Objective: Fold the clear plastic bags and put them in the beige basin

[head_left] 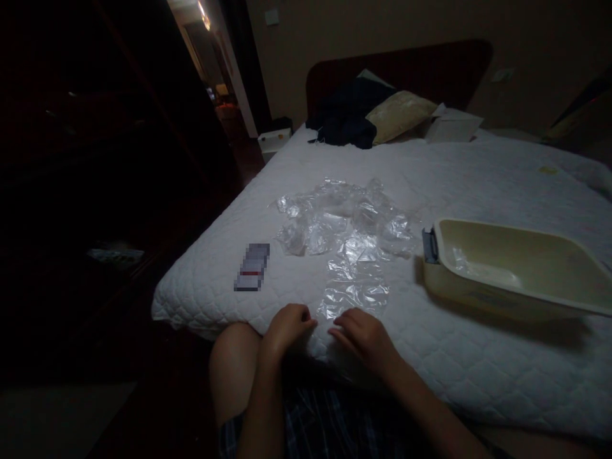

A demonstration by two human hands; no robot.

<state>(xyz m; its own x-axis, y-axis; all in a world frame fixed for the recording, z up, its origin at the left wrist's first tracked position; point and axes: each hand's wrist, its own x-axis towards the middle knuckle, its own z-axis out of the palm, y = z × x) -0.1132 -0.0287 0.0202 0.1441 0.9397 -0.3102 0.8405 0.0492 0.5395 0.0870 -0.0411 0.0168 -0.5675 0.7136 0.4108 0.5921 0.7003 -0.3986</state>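
My left hand (291,325) is over the front edge of the bed, its fingers loosely curled and the thumb apart from them. Nothing shows in its grasp. Close by on the right, my right hand (362,335) reaches in with bent, parted fingers and a separate thumb. Its fingertips are at the near edge of a clear plastic bag (357,287), which lies flat and creased on the bed; whether they press on it I cannot tell. Beyond the flat bag, several crumpled clear plastic bags (329,226) form a loose heap.
A cream plastic bin (502,299) with a grey handle lies to the right on the white quilted bed (449,370). A blurred-out phone-like object (252,268) is at left. Dark cloth (349,111) and a beige pillow (401,116) rest by the headboard (401,64).
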